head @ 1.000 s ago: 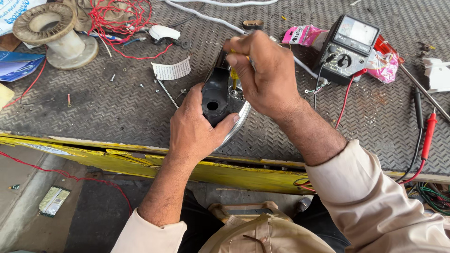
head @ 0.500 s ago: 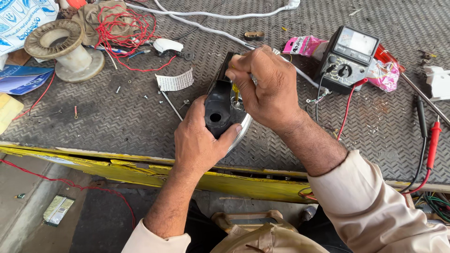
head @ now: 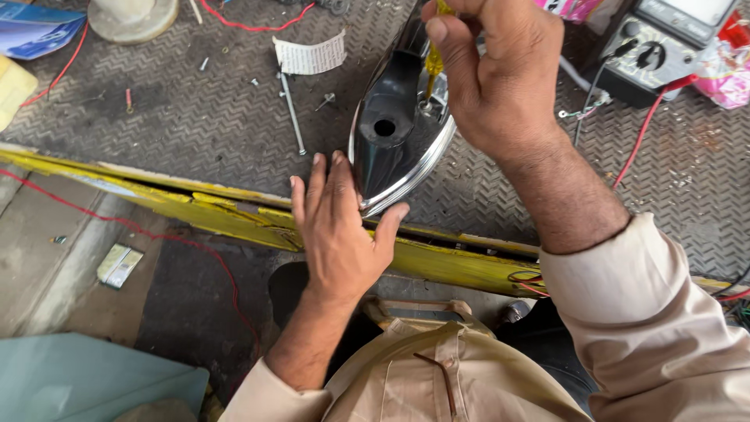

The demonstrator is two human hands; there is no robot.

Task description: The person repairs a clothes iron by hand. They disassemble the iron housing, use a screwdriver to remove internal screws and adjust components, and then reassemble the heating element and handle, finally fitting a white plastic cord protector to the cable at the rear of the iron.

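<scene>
A clothes iron (head: 388,133) with a black body and a chrome sole plate lies on the grey ribbed mat (head: 195,125) near the bench's front edge. My left hand (head: 340,230) cups its near end, with the fingers against the black body and the thumb under the chrome rim. Above the far part of the iron, my right hand (head: 492,70) grips a yellow-handled screwdriver (head: 434,59). Its shaft points down into the body, and the tip is hidden.
A black multimeter (head: 664,39) with a red lead (head: 647,129) sits at the back right beside a pink packet (head: 726,78). A white paper strip (head: 312,56), a long thin rod (head: 292,113) and small screws lie left of the iron. The bench edge (head: 226,211) is worn yellow.
The view has come in closer and dropped. My left hand slid from wrapping over the iron's body to cupping its near end. My right hand stays on the screwdriver.
</scene>
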